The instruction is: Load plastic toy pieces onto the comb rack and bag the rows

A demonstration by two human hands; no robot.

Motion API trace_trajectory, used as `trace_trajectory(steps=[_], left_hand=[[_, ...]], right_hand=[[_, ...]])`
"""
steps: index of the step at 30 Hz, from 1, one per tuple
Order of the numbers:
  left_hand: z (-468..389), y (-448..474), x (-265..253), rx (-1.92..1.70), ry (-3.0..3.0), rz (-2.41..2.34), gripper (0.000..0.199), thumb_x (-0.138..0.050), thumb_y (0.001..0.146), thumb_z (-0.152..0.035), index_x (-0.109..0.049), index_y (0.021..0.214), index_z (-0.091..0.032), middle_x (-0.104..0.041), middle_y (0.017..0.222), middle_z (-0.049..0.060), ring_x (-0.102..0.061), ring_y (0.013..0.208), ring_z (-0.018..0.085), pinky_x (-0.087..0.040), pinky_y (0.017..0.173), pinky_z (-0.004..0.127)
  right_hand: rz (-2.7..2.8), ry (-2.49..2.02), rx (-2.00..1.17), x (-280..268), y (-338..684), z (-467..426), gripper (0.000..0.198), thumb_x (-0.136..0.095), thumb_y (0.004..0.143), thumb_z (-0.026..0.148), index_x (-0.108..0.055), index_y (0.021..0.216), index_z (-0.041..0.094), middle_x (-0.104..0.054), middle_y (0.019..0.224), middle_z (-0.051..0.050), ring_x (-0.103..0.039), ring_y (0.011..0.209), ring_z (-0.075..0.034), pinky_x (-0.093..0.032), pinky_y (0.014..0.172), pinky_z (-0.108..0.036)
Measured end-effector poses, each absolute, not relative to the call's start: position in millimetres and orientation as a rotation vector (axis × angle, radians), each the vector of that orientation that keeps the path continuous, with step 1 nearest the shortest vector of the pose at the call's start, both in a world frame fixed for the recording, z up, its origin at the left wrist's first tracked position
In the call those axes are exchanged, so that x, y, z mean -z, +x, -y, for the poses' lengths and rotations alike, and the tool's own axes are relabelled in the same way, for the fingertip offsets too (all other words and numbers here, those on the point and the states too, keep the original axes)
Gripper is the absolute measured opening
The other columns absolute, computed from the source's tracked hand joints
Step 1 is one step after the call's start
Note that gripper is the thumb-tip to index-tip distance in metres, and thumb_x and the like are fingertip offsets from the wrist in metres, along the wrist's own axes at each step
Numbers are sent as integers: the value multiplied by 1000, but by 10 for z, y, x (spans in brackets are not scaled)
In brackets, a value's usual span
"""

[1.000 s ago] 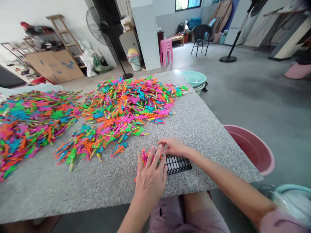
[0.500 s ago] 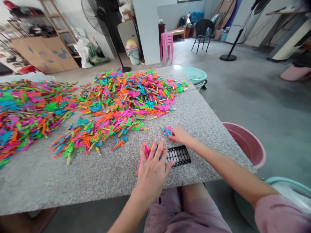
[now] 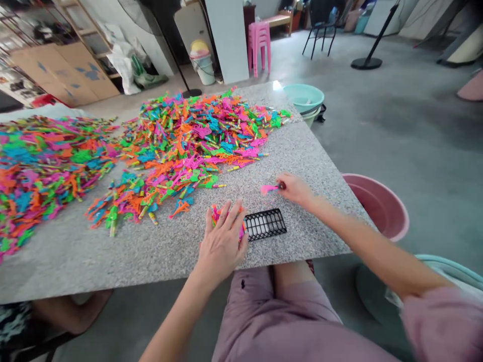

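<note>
The left hand (image 3: pixel 222 244) lies flat, fingers spread, pressing a small bunch of plastic pieces (image 3: pixel 217 215) just left of the black grid tray (image 3: pixel 265 224). Beyond the tray, the right hand (image 3: pixel 296 190) pinches a pink piece (image 3: pixel 268 189) by its end. The piece looks light, stiff and slick, best gripped at its thicker end.

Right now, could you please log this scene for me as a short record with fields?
surface: speckled stone table
left hand: flat on a small bunch of coloured pieces
right hand: pinching one pink piece
between the hands: black grid tray
further back: big heap of coloured plastic pieces
beside the table: pink basin
</note>
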State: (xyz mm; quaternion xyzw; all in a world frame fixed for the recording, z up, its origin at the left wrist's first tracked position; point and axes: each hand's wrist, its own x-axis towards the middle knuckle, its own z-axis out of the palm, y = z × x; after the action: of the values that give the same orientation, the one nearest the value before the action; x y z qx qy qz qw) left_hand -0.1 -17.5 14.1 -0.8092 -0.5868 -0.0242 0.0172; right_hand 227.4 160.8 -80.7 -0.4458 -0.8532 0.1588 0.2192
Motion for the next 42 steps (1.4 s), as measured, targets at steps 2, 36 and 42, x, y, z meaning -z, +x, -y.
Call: trace_trajectory(steps=[2, 36, 42], left_hand=[[160, 32, -137, 95, -2489, 1853, 46, -42, 97, -29, -46, 141, -18, -27, 159, 4, -20, 148, 28, -8, 120, 60], [151, -40, -163, 197, -2592, 1791, 27, -70, 83, -42, -68, 104, -25, -38, 154, 9, -25, 144, 42, -20, 113, 69], [133, -47, -151, 307, -2603, 1782, 29, -70, 82, -47, -69, 105, -28, -38, 153, 8, -21, 145, 43, -15, 113, 71]], right_hand=[[1996, -1349, -781, 887, 2322, -1112, 7, -62, 75, 18, -55, 78, 19, -57, 66, 3, -55, 62, -13, -43, 60, -24], [2259, -1169, -843, 1082, 1438, -65, 15, -53, 77, 9, -62, 83, 19, -67, 84, -6, -63, 79, -20, -46, 71, -27], [2398, -1239, -871, 920, 1318, -48, 20, -52, 85, 16, -65, 101, 18, -68, 99, -9, -65, 85, -21, -46, 71, -28]])
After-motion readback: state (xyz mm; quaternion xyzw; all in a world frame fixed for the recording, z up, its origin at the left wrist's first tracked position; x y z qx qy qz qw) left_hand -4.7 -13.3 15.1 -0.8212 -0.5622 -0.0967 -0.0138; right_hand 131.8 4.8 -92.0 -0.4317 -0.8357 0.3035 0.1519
